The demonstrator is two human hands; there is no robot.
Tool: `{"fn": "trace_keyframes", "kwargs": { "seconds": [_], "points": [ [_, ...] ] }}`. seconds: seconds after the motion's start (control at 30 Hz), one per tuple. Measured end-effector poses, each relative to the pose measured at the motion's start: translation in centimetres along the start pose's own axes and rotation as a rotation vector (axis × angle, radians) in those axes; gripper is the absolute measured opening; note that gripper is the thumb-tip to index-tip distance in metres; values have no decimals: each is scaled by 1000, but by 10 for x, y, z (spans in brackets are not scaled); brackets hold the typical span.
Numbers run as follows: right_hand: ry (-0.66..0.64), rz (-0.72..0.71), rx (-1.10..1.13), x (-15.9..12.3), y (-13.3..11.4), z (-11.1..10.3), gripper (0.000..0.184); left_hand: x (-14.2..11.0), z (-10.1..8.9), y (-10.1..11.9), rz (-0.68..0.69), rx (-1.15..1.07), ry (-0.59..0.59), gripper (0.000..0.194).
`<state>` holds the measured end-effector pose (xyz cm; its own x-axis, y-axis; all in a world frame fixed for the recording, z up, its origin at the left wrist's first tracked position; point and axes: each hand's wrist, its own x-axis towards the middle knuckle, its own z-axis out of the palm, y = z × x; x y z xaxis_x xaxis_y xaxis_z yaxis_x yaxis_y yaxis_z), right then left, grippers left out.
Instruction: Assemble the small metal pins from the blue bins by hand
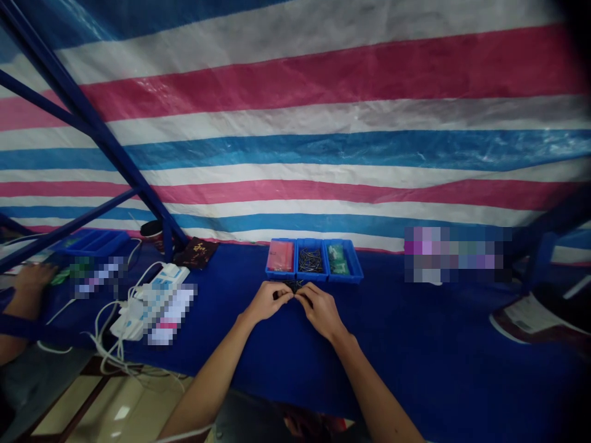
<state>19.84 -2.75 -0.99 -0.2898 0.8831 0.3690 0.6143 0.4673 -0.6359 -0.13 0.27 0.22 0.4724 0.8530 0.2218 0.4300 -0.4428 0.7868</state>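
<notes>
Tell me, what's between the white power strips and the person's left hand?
In the head view, only bare blue tablecloth lies between the power strips and the left hand. A blurred patch beside the strips hides a little of it.

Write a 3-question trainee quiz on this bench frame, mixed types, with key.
1. True or false: the left hand and right hand meet fingertip to fingertip just in front of the blue trays.
2. How many blue tray compartments sit side by side? A) two B) three C) five
3. What lies left of the hands on the blue table cover?

Key: 1 true. 2 B. 3 a white power strip with white cables; what the fingers pinch is too small to tell.
</notes>
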Motion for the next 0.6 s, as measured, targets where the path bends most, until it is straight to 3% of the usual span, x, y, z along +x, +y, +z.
{"fn": "trace_keyframes", "kwargs": {
  "seconds": [0.23, 0.6],
  "points": [
    [-5, 9, 0, 1, 0, 0, 16, 0, -2, 4, -17, -22, -1, 26],
    [-3, -6, 7, 0, 3, 2, 21, -1, -1, 3, -27, -25, -9, 28]
  ]
}}
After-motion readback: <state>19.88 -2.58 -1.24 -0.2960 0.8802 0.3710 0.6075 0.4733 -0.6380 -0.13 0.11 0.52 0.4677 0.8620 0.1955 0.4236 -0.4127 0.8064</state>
